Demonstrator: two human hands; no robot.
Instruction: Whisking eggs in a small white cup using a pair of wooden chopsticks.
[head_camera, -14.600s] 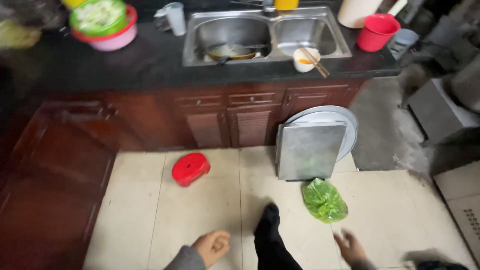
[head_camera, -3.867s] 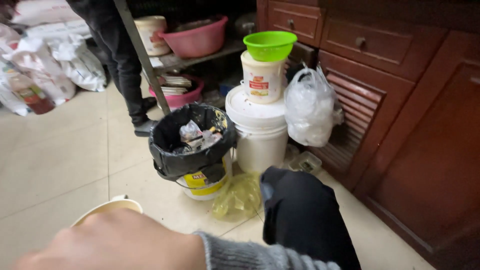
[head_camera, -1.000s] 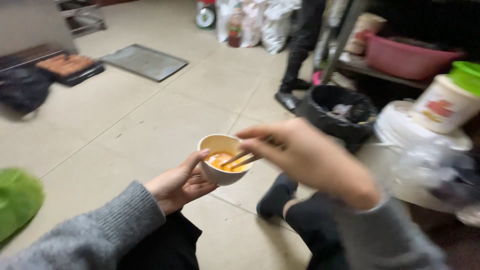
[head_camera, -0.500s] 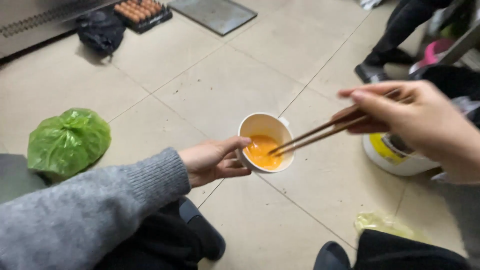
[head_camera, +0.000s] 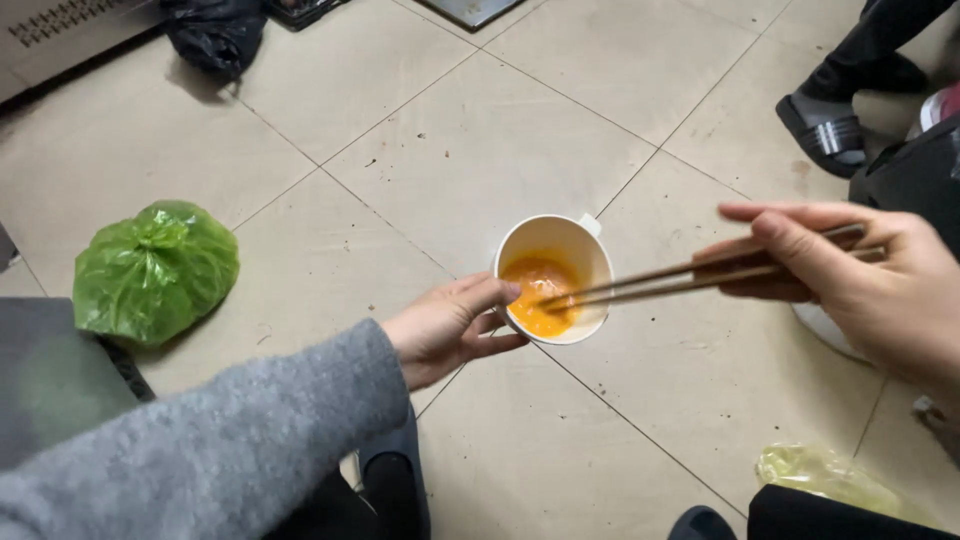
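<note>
My left hand (head_camera: 447, 327) grips a small white cup (head_camera: 556, 242) by its left side, tilted toward me over the tiled floor. Beaten orange egg (head_camera: 541, 292) lies in the cup's bottom. My right hand (head_camera: 862, 277) holds a pair of wooden chopsticks (head_camera: 690, 277) whose tips dip into the egg. A grey sleeve covers my left forearm.
A tied green plastic bag (head_camera: 155, 269) lies on the floor at left. A black bag (head_camera: 215, 35) sits at the top left. Another person's sandalled foot (head_camera: 832, 128) stands at the upper right. A crumpled yellowish bag (head_camera: 825, 474) lies at the lower right.
The view has swung from the bin and buckets down to the floor. The cup stays in my left hand, and the chopstick tips have stayed in the egg while my right hand shifted slightly.
</note>
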